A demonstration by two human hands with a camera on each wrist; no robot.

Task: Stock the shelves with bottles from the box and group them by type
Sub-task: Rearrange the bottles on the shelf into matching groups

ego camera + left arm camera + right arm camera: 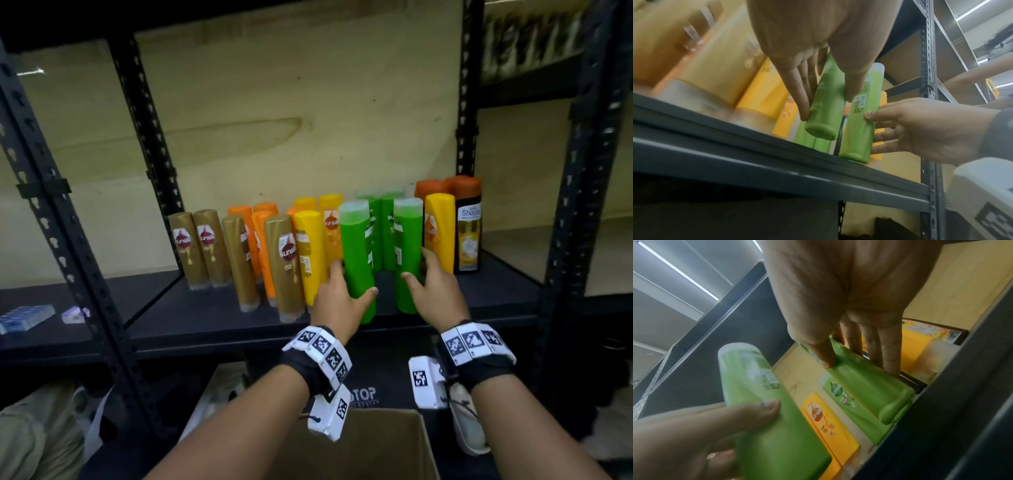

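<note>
Head view: shelf (205, 325) holds grouped gold, orange, yellow, green bottles | left hand (337, 301) fingers grip green bottle (358, 260), right hand (435, 291) grips second green bottle (407, 253), both before the shelf's green pair | box (370, 445) contents unseen; likely nearly done.

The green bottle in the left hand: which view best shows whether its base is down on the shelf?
Left wrist view: the green bottle, which the left hand grips, shows its base tilted and seemingly clear of the shelf. Head view shows it from above, base edge unclear. In the right wrist view the base is out of focus.
</note>
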